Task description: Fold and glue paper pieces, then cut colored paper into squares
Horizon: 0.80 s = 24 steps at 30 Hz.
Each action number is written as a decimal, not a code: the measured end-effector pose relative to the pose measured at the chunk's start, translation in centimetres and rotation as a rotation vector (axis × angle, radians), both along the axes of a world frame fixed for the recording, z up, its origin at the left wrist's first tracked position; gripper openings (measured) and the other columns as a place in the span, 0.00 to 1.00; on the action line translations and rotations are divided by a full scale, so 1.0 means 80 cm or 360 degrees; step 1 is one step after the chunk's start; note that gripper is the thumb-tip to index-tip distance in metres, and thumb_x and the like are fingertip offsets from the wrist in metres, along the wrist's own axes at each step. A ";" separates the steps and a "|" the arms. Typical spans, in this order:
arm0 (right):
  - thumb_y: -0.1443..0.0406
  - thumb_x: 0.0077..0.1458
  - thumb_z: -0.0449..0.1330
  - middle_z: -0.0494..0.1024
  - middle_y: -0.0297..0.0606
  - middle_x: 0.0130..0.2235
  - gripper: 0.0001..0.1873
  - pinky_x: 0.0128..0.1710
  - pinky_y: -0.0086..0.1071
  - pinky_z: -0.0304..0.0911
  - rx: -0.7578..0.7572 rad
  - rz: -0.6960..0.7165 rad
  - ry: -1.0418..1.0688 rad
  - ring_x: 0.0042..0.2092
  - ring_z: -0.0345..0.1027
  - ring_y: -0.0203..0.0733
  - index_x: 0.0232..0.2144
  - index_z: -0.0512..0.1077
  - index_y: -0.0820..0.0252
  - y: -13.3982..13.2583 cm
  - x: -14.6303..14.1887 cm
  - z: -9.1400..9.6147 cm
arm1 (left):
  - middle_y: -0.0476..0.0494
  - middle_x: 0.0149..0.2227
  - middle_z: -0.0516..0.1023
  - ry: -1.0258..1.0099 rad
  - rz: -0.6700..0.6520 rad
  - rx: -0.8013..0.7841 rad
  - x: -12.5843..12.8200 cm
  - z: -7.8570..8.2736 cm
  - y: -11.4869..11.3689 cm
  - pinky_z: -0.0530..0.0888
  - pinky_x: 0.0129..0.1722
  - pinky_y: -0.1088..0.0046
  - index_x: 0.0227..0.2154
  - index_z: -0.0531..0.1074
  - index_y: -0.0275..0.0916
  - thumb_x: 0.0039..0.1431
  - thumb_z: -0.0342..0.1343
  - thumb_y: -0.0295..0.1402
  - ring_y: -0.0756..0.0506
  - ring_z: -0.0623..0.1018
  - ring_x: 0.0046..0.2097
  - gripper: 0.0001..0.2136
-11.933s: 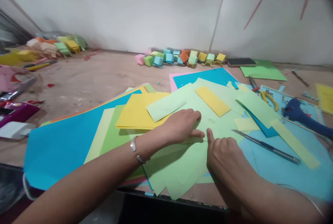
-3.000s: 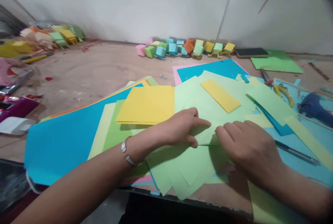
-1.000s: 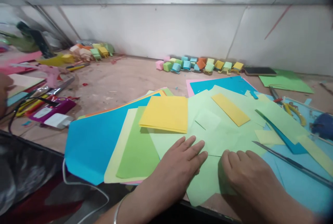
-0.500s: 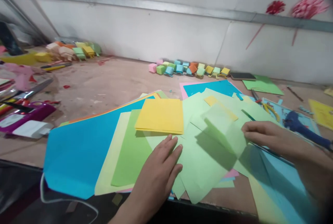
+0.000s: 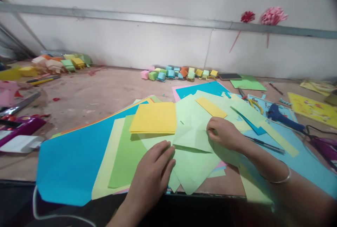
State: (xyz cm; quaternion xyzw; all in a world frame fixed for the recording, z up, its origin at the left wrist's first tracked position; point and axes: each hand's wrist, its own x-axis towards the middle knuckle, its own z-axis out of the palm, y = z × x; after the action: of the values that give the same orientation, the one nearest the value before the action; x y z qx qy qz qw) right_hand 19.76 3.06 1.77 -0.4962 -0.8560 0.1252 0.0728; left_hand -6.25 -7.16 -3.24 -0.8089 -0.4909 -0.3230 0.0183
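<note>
My right hand (image 5: 223, 134), its fingers closed, grips the right edge of a light green folded paper (image 5: 193, 137). That paper lies low over a pile of light green sheets (image 5: 196, 174), its near edge slightly raised. My left hand (image 5: 154, 170) rests on the sheets with fingers stretched out, its fingertips beside the folded paper's left corner. Just beyond my left hand is a yellow folded square of paper (image 5: 154, 118). Green (image 5: 122, 163) and blue (image 5: 65, 167) sheets fan out to the left.
Small paper cubes (image 5: 171, 74) line the wall, beside a dark phone (image 5: 230, 76). On the right are a blue glue gun (image 5: 284, 117), yellow-handled pliers (image 5: 255, 105) and a pen (image 5: 265, 145). A purple device (image 5: 28, 127) and white charger (image 5: 22, 144) sit left.
My right hand has moved left with the light green paper, which was tilted up and blurred and now lies lower, near my left hand. The view has shifted a little to the right.
</note>
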 end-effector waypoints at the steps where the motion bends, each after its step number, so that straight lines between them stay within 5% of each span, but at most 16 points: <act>1: 0.75 0.49 0.53 0.72 0.37 0.30 0.09 0.32 0.29 0.55 -0.0006 0.0001 0.0010 0.32 0.64 0.38 0.22 0.69 0.60 0.000 -0.001 0.000 | 0.32 0.48 0.78 0.0005 -0.0003 0.0005 0.000 0.000 0.000 0.80 0.45 0.57 0.46 0.75 0.35 0.65 0.50 0.30 0.37 0.79 0.49 0.12; 7: 0.66 0.56 0.56 0.75 0.43 0.38 0.07 0.37 0.33 0.59 0.0056 -0.0146 0.0087 0.41 0.67 0.44 0.37 0.71 0.61 -0.011 -0.012 -0.005 | 0.32 0.47 0.78 0.0012 -0.0014 0.0005 0.001 0.002 0.000 0.80 0.46 0.58 0.44 0.76 0.34 0.65 0.49 0.29 0.38 0.78 0.49 0.12; 14: 0.65 0.46 0.65 0.74 0.50 0.49 0.32 0.45 0.41 0.63 0.0035 -0.0281 0.0296 0.49 0.68 0.52 0.55 0.66 0.62 -0.031 -0.037 -0.029 | 0.34 0.47 0.78 0.0009 -0.0032 0.0026 -0.001 -0.001 0.001 0.80 0.46 0.59 0.42 0.77 0.37 0.65 0.50 0.30 0.39 0.78 0.49 0.11; 19: 0.64 0.49 0.62 0.79 0.37 0.39 0.26 0.36 0.32 0.67 -0.0104 -0.0288 0.0626 0.37 0.72 0.41 0.52 0.70 0.59 -0.021 -0.022 -0.016 | 0.33 0.47 0.79 0.0039 -0.0041 0.0048 -0.001 0.000 0.001 0.80 0.45 0.58 0.42 0.77 0.36 0.65 0.49 0.30 0.38 0.79 0.48 0.11; 24: 0.56 0.55 0.54 0.79 0.43 0.41 0.24 0.33 0.32 0.67 0.0088 -0.0580 0.0937 0.36 0.73 0.41 0.49 0.69 0.64 0.013 0.023 0.000 | 0.33 0.47 0.79 0.0051 -0.0019 0.0035 -0.001 -0.001 0.001 0.80 0.45 0.58 0.42 0.77 0.36 0.65 0.49 0.30 0.37 0.79 0.49 0.11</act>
State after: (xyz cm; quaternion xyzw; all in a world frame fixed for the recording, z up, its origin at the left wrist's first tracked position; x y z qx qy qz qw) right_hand 21.59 4.08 1.74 -0.5813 -0.6988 0.2246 0.3511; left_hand -6.33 -7.09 -3.33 -0.8167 -0.4821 -0.3155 0.0330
